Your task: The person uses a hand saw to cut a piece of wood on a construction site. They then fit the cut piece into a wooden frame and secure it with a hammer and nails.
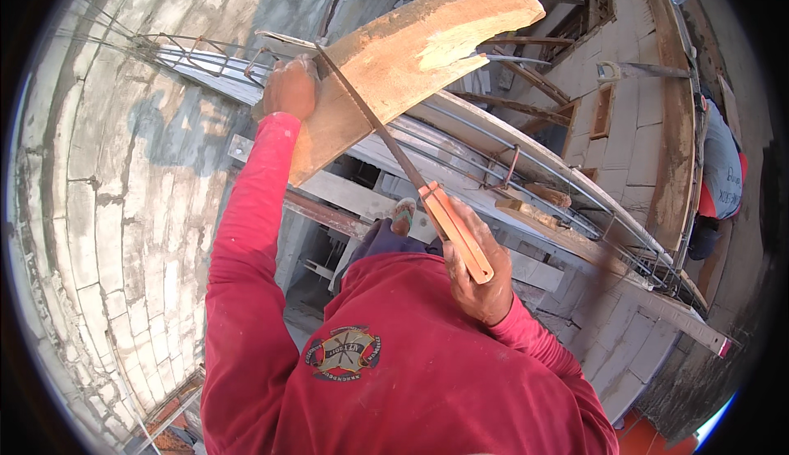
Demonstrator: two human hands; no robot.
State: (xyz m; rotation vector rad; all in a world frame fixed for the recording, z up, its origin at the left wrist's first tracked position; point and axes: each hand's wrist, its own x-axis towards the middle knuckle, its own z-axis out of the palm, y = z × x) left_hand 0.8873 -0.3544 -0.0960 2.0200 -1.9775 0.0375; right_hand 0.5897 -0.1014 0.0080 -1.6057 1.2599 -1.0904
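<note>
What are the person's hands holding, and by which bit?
The right hand holds a long, dark-bladed handsaw by its orange-brown wooden handle. The left hand touches the left edge of a brown wooden board; whether it grips is unclear.

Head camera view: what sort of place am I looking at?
Probably a building site. A bare block wall rises on the left, steel bars run in a long bundle like reinforcement, and a handsaw lies across a rough wooden board.

Brown plank (pixel 390 56), far end jagged, lying diagonally; wooden-handled saw (pixel 400 156), blade across plank.
</note>
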